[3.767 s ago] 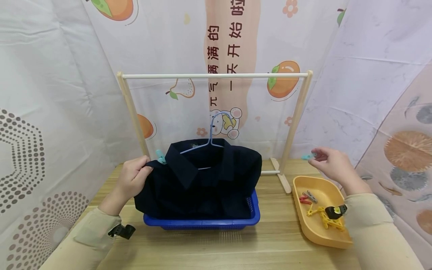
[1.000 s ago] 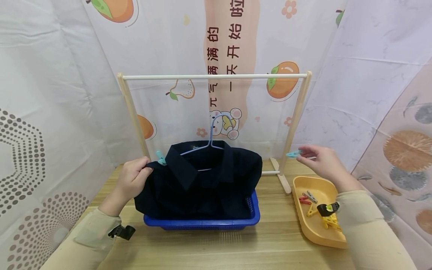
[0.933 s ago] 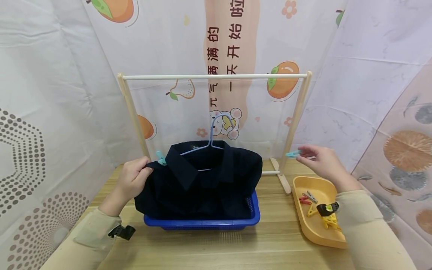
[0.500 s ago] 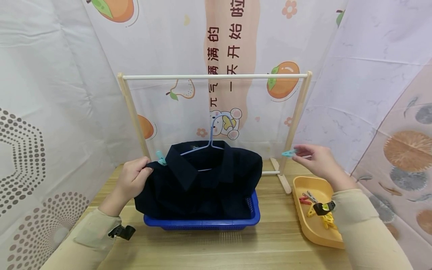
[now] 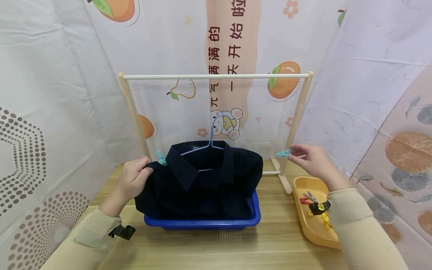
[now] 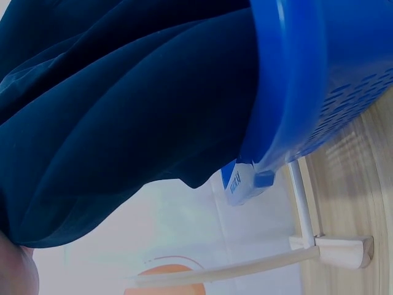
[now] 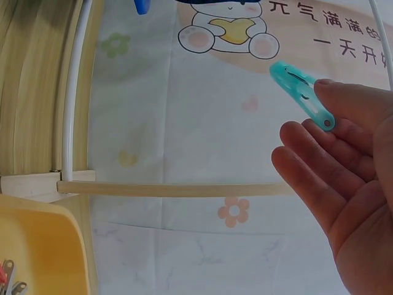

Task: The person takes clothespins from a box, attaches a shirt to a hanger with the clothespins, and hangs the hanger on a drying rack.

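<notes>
A dark navy collared shirt (image 5: 202, 195) hangs on a light blue wire hanger (image 5: 211, 131), its lower part bunched in a blue basket (image 5: 202, 223). With its fingers curled, my left hand (image 5: 133, 176) grips the shirt's shoulder at the left. Close by that grip, a teal clothespin (image 5: 160, 157) is clipped at the collar side. My right hand (image 5: 312, 161) pinches a second teal clothespin (image 7: 302, 93) between thumb and fingers, apart from the shirt on its right. In the left wrist view the shirt's sleeve (image 6: 135, 129) hangs down beside the basket.
A wooden drying rack with a white rail (image 5: 216, 76) stands behind the shirt. Under my right forearm sits a yellow tray (image 5: 303, 225) holding red, grey and yellow clothespins. Patterned curtains surround the wooden table (image 5: 189, 251).
My right hand has moved left from above the tray towards the shirt, carrying the teal clothespin. The left hand and the shirt stay almost where they were.
</notes>
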The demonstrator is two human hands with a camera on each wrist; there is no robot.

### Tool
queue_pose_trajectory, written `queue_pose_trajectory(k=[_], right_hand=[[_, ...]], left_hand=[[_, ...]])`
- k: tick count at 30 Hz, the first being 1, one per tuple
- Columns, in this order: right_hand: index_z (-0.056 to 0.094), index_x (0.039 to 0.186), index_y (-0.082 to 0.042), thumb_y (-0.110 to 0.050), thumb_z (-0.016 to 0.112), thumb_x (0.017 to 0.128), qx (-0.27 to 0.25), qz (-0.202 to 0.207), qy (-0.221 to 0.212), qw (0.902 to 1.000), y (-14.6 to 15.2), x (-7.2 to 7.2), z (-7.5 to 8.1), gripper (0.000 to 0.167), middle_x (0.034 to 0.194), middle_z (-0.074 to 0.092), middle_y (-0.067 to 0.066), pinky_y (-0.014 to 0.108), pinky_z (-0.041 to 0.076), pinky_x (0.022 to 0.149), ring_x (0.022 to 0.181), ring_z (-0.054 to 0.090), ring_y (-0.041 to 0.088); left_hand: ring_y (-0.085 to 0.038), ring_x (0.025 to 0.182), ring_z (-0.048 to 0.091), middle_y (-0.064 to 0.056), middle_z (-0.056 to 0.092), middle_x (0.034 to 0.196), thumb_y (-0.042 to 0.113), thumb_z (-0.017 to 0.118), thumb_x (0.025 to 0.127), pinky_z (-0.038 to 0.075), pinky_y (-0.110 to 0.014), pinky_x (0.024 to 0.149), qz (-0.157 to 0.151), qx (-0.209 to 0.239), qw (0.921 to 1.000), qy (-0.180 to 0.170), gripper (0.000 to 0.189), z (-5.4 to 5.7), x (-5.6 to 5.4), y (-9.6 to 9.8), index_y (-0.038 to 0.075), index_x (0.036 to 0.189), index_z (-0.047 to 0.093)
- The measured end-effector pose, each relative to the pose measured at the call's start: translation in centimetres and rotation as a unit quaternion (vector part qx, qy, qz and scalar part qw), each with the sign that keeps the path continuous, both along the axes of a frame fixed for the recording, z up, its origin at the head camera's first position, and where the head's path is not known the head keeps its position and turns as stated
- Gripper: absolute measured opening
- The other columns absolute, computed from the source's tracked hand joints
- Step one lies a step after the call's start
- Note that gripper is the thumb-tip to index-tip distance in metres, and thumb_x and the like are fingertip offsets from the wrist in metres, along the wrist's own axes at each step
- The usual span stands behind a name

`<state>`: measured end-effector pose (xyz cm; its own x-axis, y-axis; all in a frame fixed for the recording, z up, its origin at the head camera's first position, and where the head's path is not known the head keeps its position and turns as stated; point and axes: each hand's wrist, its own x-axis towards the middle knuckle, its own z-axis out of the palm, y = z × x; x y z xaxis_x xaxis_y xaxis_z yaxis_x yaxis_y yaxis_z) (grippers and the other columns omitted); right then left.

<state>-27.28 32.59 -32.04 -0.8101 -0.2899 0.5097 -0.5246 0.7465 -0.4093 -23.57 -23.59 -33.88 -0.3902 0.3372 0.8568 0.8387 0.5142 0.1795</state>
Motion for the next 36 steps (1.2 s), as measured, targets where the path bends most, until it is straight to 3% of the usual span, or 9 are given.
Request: queue_pose_trajectory(k=[10,19,36], right_hand=[[0.069,0.117,0.005,-0.012,0.073,0.094,0.018,0.012,0.020,0.9996,-0.8,-0.1,0.2,0.029,0.100,0.074,0.013,0.044,0.059,0.075,0.089,0.072,0.030],[0.069,0.118,0.003,-0.012,0.073,0.095,0.024,0.026,0.007,0.9993,-1.3,-0.3,0.3,0.028,0.102,0.073,0.014,0.043,0.059,0.075,0.090,0.072,0.029],[0.071,0.114,0.002,-0.006,0.075,0.091,0.015,0.085,0.014,0.9961,-3.0,-0.1,1.3,0.025,0.100,0.074,0.009,0.040,0.059,0.076,0.089,0.071,0.026]], left_hand=[[-0.003,0.053,0.027,0.009,0.030,0.062,0.000,0.047,0.088,0.023,-0.019,0.049,0.001,0.001,1.0000,0.005,0.023,0.0,0.0,0.1,0.014,0.069,0.047],[-0.003,0.054,0.025,0.010,0.029,0.063,-0.002,0.047,0.087,0.022,-0.018,0.049,-0.003,0.003,1.0000,0.004,0.025,0.1,0.1,0.2,0.016,0.069,0.045],[-0.003,0.053,0.025,0.009,0.028,0.062,0.000,0.046,0.088,0.022,-0.019,0.049,0.002,-0.006,1.0000,-0.002,0.024,0.3,0.2,0.2,0.013,0.069,0.044]])
